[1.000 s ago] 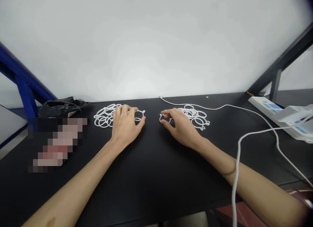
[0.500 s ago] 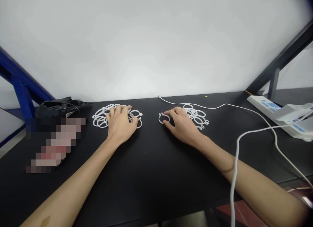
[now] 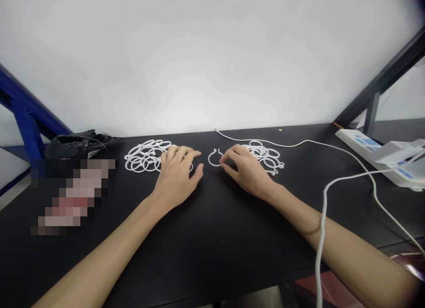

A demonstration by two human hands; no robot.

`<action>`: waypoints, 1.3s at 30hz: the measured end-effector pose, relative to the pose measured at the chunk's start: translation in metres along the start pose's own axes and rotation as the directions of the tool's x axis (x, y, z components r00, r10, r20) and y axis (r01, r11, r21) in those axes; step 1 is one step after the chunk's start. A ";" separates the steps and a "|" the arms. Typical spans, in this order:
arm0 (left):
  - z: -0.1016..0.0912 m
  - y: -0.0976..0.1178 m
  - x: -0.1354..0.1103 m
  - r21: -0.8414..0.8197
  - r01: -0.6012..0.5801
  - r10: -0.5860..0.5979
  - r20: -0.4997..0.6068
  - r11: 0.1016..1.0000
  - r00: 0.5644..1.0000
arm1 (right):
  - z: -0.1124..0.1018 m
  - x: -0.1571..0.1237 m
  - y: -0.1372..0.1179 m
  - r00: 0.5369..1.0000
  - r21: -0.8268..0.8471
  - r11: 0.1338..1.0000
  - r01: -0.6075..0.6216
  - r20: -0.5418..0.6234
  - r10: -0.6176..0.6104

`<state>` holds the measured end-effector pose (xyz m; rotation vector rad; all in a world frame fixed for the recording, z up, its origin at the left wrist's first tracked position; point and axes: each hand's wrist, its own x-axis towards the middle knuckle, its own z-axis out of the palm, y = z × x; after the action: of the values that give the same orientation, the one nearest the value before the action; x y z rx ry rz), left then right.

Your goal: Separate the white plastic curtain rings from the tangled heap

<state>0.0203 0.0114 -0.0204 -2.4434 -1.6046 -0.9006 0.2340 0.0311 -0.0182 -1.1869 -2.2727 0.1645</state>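
Cable (image 3: pixel 321 237), thick, white and smooth, bends down in front of the right forearm (image 3: pixel 295 210) and hides part of it. A thinner cord (image 3: pixel 288 147) snakes over the black table (image 3: pixel 199 255) from its back edge toward the right front. At the far right lies a white box (image 3: pixel 368 142) with blue labels. On the left, a crumpled, shiny black bag (image 3: pixel 71 145) sits near the pale, smooth wall (image 3: pixel 206 55); a pixelated patch (image 3: pixel 75 193) covers what is in front of it. The right hand (image 3: pixel 249 173) is narrow, pinching one thin white ring (image 3: pixel 209 160) by its right side between thumb and fingertips. The ring is between a left pile (image 3: pixel 142 159) and a right pile (image 3: pixel 262 154) of slim, overlapping white loops; it is round, with a small gap on the far side and a little knob at each end. The left hand (image 3: pixel 175 177) is spread wide, thumb apart from the fingers, over the left pile, hiding part of it; I cannot tell whether its fingers touch the loops. The right hand partly covers the right pile.
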 end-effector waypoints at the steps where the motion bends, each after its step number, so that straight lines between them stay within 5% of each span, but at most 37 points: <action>1: -0.001 0.002 -0.001 -0.016 0.014 -0.014 -0.002 1.000 1.000 | -0.001 0.000 -0.004 0.999 0.046 0.998 0.033 -0.025 -0.032; 6: -0.004 0.007 -0.001 -0.179 0.088 -0.089 0.001 0.980 0.996 | -0.002 -0.005 -0.020 0.990 0.199 0.970 0.142 -0.052 -0.134; 11: -0.007 0.008 -0.002 -0.194 0.042 -0.040 0.011 0.980 0.999 | -0.002 -0.007 -0.025 0.995 0.353 0.931 0.092 -0.066 -0.074; 16: -0.006 0.008 -0.005 -0.209 -0.038 0.051 0.057 0.977 0.997 | -0.004 -0.007 -0.028 0.991 0.351 0.928 0.128 -0.016 -0.130; 24: -0.010 0.015 -0.010 -0.214 -0.132 0.139 0.014 0.968 0.990 | -0.005 -0.006 -0.028 0.994 0.370 0.926 0.072 -0.103 -0.036; 39: -0.007 0.011 -0.010 -0.270 -0.191 0.217 0.070 0.944 0.974 | -0.011 -0.005 -0.028 0.997 0.410 0.910 0.064 -0.062 -0.043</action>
<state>0.0242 -0.0040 -0.0172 -2.8102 -1.2951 -1.0298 0.2215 0.0088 -0.0008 -0.8928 -2.0837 0.5575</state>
